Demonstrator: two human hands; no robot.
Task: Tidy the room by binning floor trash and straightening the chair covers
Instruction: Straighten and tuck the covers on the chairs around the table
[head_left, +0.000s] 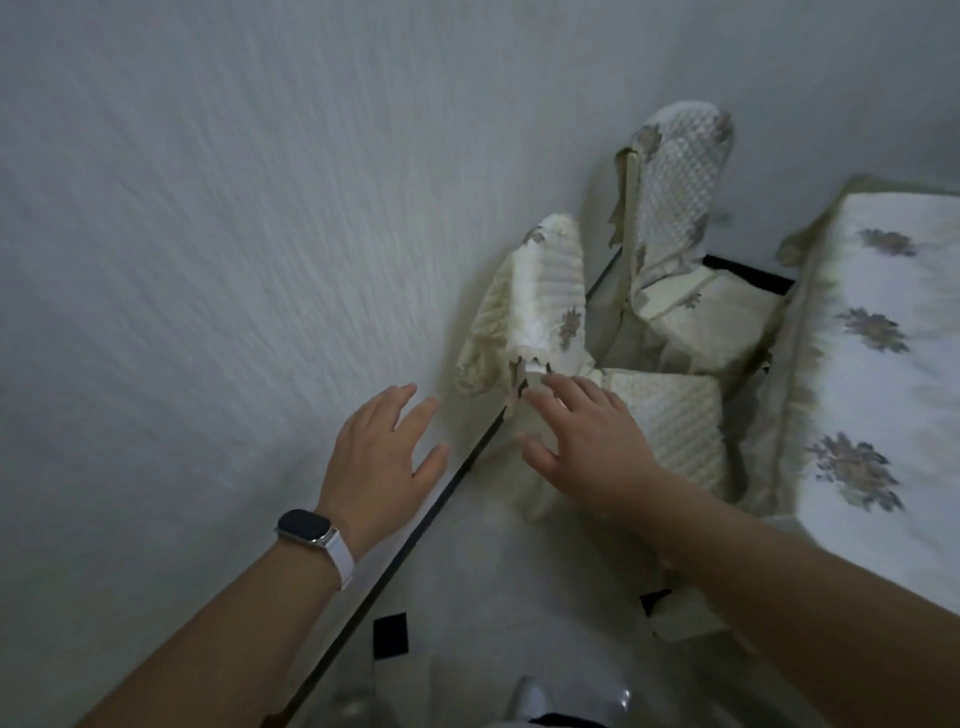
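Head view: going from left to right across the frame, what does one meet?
From the left: white wall → wristwatch → left hand → near chair's back cover → far chair's back cover → flowered cloth. The right hand overlaps the near cover, so it is left out.
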